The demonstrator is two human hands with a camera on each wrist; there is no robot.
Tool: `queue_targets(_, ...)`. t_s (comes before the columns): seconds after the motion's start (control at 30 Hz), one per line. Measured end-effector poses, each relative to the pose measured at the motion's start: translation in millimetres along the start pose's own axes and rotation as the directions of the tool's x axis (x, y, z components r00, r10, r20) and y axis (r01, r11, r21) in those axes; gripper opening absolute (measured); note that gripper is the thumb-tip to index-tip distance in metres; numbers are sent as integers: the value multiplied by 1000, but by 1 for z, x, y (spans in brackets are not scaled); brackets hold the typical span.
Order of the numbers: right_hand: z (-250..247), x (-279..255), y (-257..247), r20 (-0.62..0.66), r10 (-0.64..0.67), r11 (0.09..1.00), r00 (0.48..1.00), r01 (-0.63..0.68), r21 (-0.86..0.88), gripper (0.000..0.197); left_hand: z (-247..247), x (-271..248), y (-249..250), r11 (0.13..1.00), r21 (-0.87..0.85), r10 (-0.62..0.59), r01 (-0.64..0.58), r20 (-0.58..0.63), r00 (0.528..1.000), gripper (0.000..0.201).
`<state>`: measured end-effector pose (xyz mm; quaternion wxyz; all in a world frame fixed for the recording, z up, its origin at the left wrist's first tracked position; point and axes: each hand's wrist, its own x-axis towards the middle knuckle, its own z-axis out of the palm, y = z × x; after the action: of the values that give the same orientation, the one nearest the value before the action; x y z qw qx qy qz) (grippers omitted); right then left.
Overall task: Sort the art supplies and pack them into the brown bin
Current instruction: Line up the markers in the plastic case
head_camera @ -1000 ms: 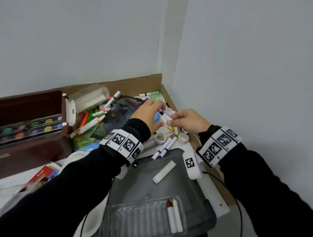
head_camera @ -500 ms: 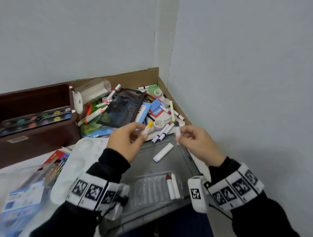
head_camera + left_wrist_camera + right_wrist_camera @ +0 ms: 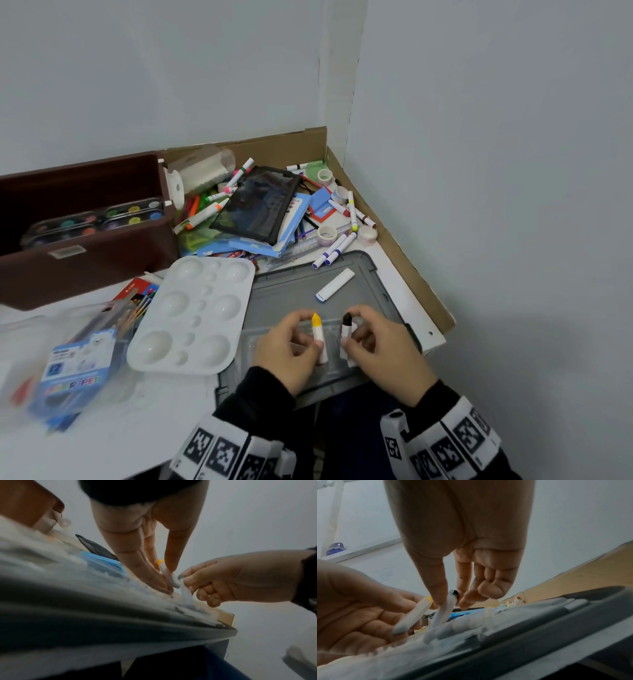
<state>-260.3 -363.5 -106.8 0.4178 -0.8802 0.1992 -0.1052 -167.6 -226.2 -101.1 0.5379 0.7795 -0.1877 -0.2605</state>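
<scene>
My left hand (image 3: 291, 346) pinches a yellow-tipped white crayon (image 3: 318, 334) upright over the clear slotted crayon tray (image 3: 250, 342) on the grey lid (image 3: 291, 294). Right beside it, my right hand (image 3: 376, 346) pinches a black-tipped white crayon (image 3: 346, 329), its lower end down at the tray. The wrist views show the same: the yellow-tipped crayon (image 3: 414, 615) in my left fingers and the black-tipped crayon (image 3: 445, 609) between my right thumb and fingers. The brown bin (image 3: 85, 260) stands at far left with a paint set (image 3: 96, 219) inside.
A white palette (image 3: 191, 311) lies left of the lid. A loose white crayon (image 3: 334, 285) lies on the lid. Markers, tape rolls, a black mesh pouch (image 3: 257, 202) and blue booklets pile in the far corner. A blue packet (image 3: 75, 370) lies at near left. Walls close behind and to the right.
Both hands came back from the far pile toward me with a crayon each and lowered them to the clear tray on the grey lid.
</scene>
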Motion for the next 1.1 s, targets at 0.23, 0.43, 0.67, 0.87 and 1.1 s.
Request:
queue_targets(0.23, 0, 4, 6, 67, -33, 990, 997, 42, -137, 41, 4, 3, -9, 1000, -5, -29, 29, 9, 1000, 32)
queue_targets(0.43, 4, 1, 8, 97, -27, 990, 995, 40, -136, 47, 6, 3, -10, 996, 79, 32, -33, 15, 999, 37)
queue_targets(0.67, 7, 2, 13, 70, -19, 996, 997, 25, -90, 43, 5, 12, -5, 936, 337, 89, -100, 48, 995, 36)
queue_targets(0.87, 7, 3, 14, 77, -31, 995, 997, 38, -88, 43, 6, 17, -4, 919, 384, 76, -90, 51, 996, 34)
queue_targets(1.1, 1, 0, 13, 112, -68, 993, 991, 78, -83, 45, 10, 20, -6, 897, 440, 19, -44, 61, 998, 31)
